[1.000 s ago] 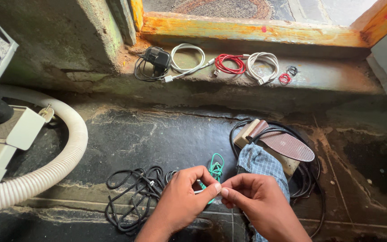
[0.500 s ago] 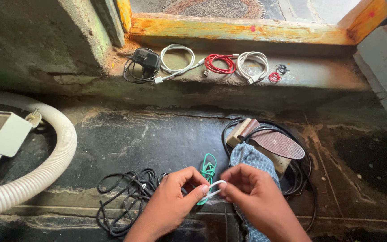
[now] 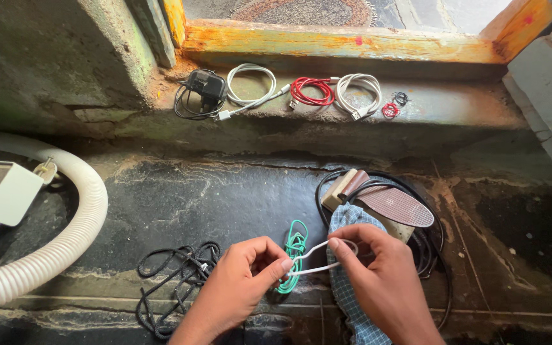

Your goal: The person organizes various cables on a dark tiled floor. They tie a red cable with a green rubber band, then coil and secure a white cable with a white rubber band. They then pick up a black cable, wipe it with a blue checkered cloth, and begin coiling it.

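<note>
White cable point(image 3: 317, 255), teal cord point(image 3: 295, 246), blue checked cloth point(image 3: 346, 287), red cable point(image 3: 311, 91), black cord point(image 3: 177, 275)

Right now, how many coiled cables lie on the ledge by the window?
4, side by side: black charger cable leftmost, white cable, red cable, white cable rightmost. Two tiny loops beside them are unclear.

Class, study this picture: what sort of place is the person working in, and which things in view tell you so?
Probably a worn household floor beside a doorway or low window. Clues: the painted wooden sill, coiled cables on the concrete ledge, and a ribbed appliance hose nearby.
</note>
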